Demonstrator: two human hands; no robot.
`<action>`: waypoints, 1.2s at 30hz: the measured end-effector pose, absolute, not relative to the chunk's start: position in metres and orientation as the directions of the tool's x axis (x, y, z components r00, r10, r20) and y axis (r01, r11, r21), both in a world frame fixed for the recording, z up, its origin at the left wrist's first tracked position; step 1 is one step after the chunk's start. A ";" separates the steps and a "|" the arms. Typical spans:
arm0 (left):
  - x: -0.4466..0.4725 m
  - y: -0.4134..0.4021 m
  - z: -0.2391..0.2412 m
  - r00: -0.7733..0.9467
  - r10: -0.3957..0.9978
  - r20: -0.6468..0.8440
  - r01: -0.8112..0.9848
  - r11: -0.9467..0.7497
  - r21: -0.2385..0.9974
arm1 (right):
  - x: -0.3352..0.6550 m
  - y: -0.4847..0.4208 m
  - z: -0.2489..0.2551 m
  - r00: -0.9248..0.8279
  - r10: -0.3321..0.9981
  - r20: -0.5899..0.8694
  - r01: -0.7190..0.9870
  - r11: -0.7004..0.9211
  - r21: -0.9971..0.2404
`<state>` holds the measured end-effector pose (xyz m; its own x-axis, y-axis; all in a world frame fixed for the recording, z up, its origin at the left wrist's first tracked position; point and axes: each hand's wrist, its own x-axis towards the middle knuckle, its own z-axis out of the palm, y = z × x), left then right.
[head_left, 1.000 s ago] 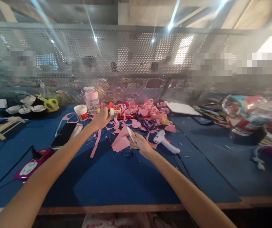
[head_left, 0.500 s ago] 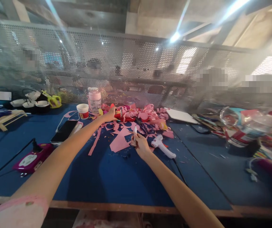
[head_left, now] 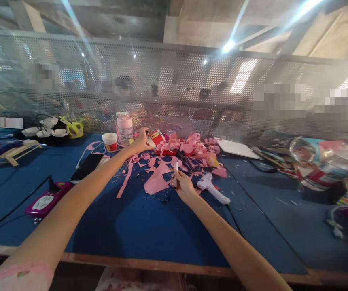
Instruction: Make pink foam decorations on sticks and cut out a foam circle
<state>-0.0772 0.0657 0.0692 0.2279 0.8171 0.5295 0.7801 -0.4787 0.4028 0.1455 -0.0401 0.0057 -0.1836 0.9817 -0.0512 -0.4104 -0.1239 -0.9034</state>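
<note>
My left hand (head_left: 141,141) is closed on the left end of a small red packet (head_left: 157,138) with yellow and white markings, tilted at the pile's back left edge. My right hand (head_left: 184,186) holds a slim white pen-like stick (head_left: 177,167) upright, its tip pointing up; its exact kind is hard to make out. A cut piece of pink paper (head_left: 156,180) lies flat just left of that hand. Behind both is a heap of pink paper scraps (head_left: 194,143). A white glue gun (head_left: 213,189) rests to the right of my right hand.
At the left are a purple power strip (head_left: 48,200), a black phone (head_left: 87,166), a paper cup (head_left: 110,142) and a pink-lidded bottle (head_left: 124,128). Rightward are a white board (head_left: 237,148) and a clear plastic tub (head_left: 319,169). A perforated metal screen (head_left: 180,81) borders the table's back.
My left hand has raised and tilted the red packet out of the scraps, so more of it shows. The right hand keeps its hold on the white stick. The view has shifted slightly.
</note>
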 end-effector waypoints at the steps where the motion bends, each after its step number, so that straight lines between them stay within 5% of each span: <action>1: -0.078 0.058 0.075 0.224 0.810 0.542 0.758 -0.494 0.425 | 0.145 -0.040 0.006 -0.181 0.982 -0.054 -0.407 -0.125 -0.905; 6: -0.091 0.021 0.095 0.353 0.824 0.443 0.661 -0.555 0.505 | 0.144 -0.041 0.007 -0.169 0.984 -0.050 -0.392 -0.114 -0.913; 12: -0.091 -0.009 0.102 0.580 0.774 0.254 0.689 -0.633 0.354 | 0.147 -0.039 0.006 -0.086 0.996 -0.016 -0.345 -0.045 -0.938; 17: -0.064 -0.030 0.104 0.577 0.817 0.008 0.784 -0.556 0.276 | 0.148 -0.041 0.006 -0.028 0.999 0.040 -0.250 0.031 -0.968; 22: -0.048 -0.038 0.104 0.532 0.847 -0.013 0.830 -0.518 0.207 | 0.146 -0.046 0.009 -0.066 0.997 0.039 -0.180 0.027 -0.983; 31: -0.048 -0.020 0.082 0.592 0.805 -0.041 0.757 -0.537 0.371 | 0.151 -0.042 0.007 -0.024 0.999 0.042 -0.172 0.037 -0.984; 36: -0.044 -0.026 0.085 0.557 0.825 -0.096 0.803 -0.506 0.315 | 0.154 -0.040 0.006 0.001 0.999 0.043 -0.164 0.042 -0.986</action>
<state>-0.0439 -0.0256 0.0850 0.5570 0.8249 -0.0964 0.8032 -0.5055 0.3151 0.1544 -0.0405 0.0061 0.0010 0.9991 0.0428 -0.1640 0.0424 -0.9856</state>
